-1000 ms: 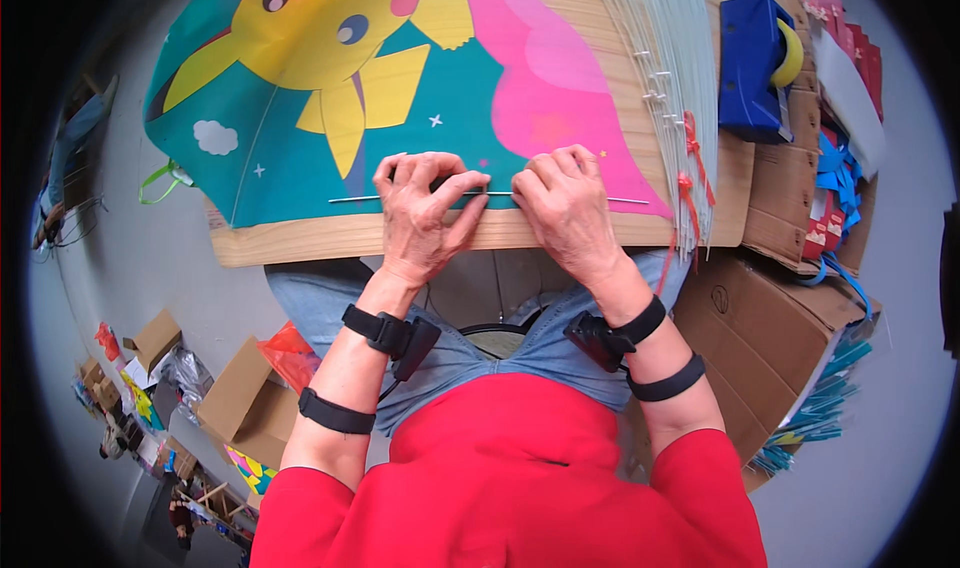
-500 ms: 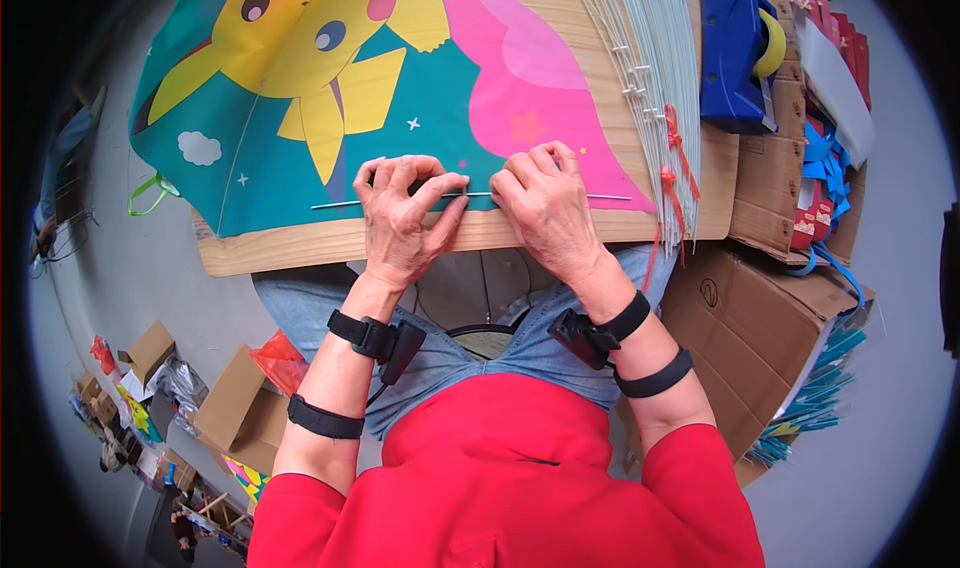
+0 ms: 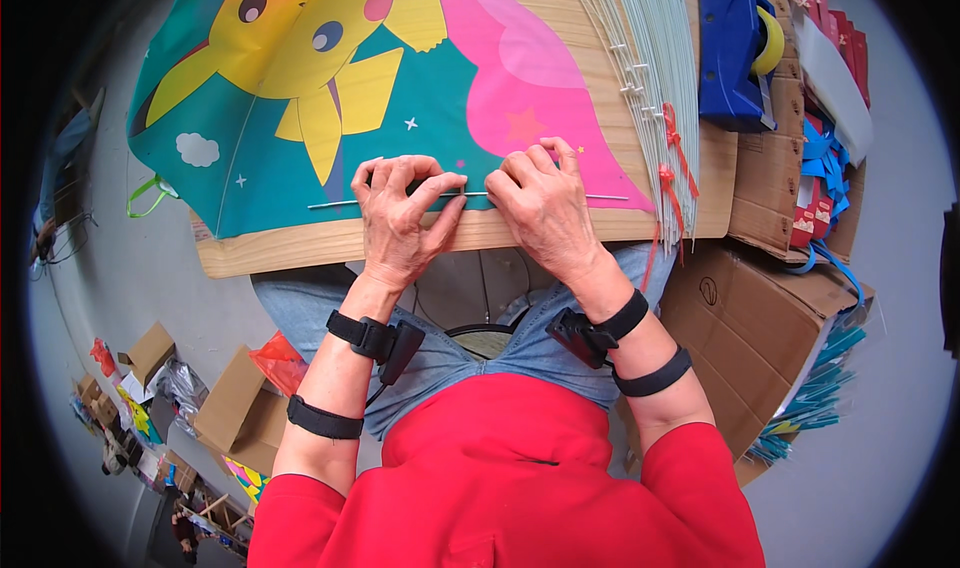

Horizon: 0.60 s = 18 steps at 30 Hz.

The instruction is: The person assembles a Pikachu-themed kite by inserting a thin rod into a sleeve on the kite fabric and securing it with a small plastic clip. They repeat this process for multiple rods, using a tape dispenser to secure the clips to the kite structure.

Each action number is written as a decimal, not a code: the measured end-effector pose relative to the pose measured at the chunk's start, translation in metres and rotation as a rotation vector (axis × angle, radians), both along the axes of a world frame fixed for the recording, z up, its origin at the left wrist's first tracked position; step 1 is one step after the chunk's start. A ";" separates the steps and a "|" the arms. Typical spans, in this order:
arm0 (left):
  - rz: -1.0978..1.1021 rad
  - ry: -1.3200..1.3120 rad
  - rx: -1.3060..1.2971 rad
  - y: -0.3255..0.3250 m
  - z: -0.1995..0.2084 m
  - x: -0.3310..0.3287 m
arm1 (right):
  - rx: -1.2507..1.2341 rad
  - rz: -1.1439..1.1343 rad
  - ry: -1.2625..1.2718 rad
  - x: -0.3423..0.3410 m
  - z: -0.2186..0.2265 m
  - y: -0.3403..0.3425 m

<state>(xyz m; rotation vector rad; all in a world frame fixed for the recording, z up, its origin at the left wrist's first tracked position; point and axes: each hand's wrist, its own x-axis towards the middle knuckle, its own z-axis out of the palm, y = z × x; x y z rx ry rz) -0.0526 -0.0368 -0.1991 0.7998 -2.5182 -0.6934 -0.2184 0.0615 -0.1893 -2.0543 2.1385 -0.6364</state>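
A thin, pale rod [image 3: 476, 194] lies crosswise along the near edge of a printed sheet [image 3: 400, 153] in teal and pink with a yellow cartoon figure. My left hand [image 3: 398, 216] is closed, thumb and fingertips pinching the rod left of its middle. Close beside it, my right hand [image 3: 545, 203] is also closed on the rod, its thumb hidden beneath the curled fingers. Both rod ends stick out past my hands. A short stretch of rod shows between the two pinches.
The sheet rests on a wooden tabletop [image 3: 290, 251]. To the right lies a bundle of long, thin rods [image 3: 655, 98] with red ties [image 3: 668, 178]. Beyond it are a blue tape dispenser [image 3: 728, 63] and cardboard boxes [image 3: 745, 318]. Another open box [image 3: 228, 408] stands on the floor at left.
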 end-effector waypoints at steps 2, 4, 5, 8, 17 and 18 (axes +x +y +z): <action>0.000 -0.004 -0.002 0.000 0.000 0.000 | 0.006 0.001 0.006 0.000 -0.001 0.000; 0.003 -0.012 -0.005 0.001 0.000 0.001 | 0.012 0.001 0.012 0.000 -0.001 0.001; -0.002 -0.007 -0.007 0.000 0.000 0.002 | 0.011 0.000 0.011 0.001 -0.002 0.000; -0.009 0.003 -0.012 -0.001 0.001 0.002 | 0.007 0.000 0.018 0.000 -0.002 0.000; 0.017 0.016 0.035 -0.001 0.000 0.001 | 0.038 0.005 0.024 0.000 0.001 -0.001; 0.013 0.013 0.029 -0.001 -0.002 0.002 | 0.048 0.004 0.021 0.000 0.000 0.000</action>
